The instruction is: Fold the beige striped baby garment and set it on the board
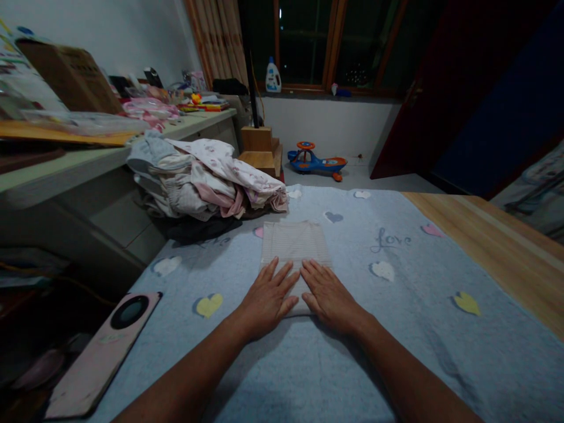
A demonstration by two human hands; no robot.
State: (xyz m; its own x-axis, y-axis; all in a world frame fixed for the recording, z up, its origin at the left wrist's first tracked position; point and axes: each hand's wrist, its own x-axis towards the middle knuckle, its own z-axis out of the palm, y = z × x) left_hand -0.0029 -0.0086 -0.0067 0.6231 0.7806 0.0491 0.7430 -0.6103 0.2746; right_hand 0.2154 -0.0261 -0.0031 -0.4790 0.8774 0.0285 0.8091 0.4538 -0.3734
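Blue heart-print blanket (396,335): left hand (267,299) and right hand (330,296) lie open, flat on folded striped cloth (295,244).

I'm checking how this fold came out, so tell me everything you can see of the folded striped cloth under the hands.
The folded striped cloth is pale and thin-looking, with fine crosswise stripes; its material can't be told. It lies flat and roughly rectangular on the blue heart-patterned blanket. The left hand and right hand rest spread on its near end, hiding part of it.
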